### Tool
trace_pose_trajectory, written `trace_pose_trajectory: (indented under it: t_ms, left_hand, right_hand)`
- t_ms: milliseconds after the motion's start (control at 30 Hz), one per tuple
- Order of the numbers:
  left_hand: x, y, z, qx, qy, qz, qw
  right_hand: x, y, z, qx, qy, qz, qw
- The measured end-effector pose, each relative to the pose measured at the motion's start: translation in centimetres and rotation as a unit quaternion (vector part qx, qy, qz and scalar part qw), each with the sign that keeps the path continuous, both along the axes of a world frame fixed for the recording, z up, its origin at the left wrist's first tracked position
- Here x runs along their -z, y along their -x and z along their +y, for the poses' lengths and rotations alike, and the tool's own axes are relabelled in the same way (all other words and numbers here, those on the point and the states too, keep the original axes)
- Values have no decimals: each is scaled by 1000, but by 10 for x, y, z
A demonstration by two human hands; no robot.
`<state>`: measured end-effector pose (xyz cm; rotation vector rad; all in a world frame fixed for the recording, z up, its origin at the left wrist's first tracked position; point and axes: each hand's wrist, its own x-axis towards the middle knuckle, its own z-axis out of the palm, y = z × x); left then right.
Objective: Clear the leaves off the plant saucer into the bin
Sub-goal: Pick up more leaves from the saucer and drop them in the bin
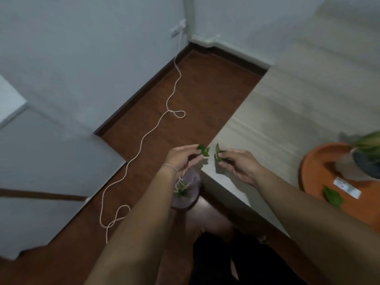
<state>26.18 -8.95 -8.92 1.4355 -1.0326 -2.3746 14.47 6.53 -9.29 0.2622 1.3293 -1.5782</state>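
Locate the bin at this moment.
In the head view, the small bin with a pale liner stands on the brown wooden floor, below the left hand, beside the pale table's corner.

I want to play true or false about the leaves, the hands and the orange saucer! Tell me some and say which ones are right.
1. Each hand holds a green leaf. True: the left hand pinches one leaf and the right hand pinches another leaf.
2. The orange saucer has no leaves left on it. False: one green leaf lies on it.
3. The bin stands on the floor below the left hand. True.
4. The potted plant stands on the floor. False: it sits on the saucer, up on the table.
5. A white cord runs across the floor. True.
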Motion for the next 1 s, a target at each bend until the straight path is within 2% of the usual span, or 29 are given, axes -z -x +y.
trace_pose_trajectory:
  t_ms: [233,367,433,500,567,700,833,900,1000]
  left_hand:
    - [53,-72,-62,-111,-11,12,994]
    - [129,-106,-75,-150,7,-40,988]
    - [182,-123,-83,-163,-18,-37,986]
    - [228,-132,-83,-158,-63,-90,981]
    - [270,-135,-81,-129,-39,-160,978]
    - [333,-132,-72,-124,-55,-173,976]
    - [367,-126,-65,-92,-69,-190,975]
    - [378,-124,-64,-84,-61,-192,976]
    - [388,-126,-64,-68,-31,-221,972]
  right_hand:
    - [46,-81,-126,-88,33,-3,996]
    - [119,-121,-162,-99,-27,18,995]
    - [168,-132,-167,-123,-74,27,989]
    - [219,-135,-167,-129,-148,38,980]
    - [266,-132,-162,-124,-202,39,971]
    - [336,-121,-146,-152,-256,69,952]
    - [364,-114,-142,-165,-278,104,941]
    - [371,-112,-144,-212,-293,149,920]
    - [376,-111,-146,-241,-292,164,911]
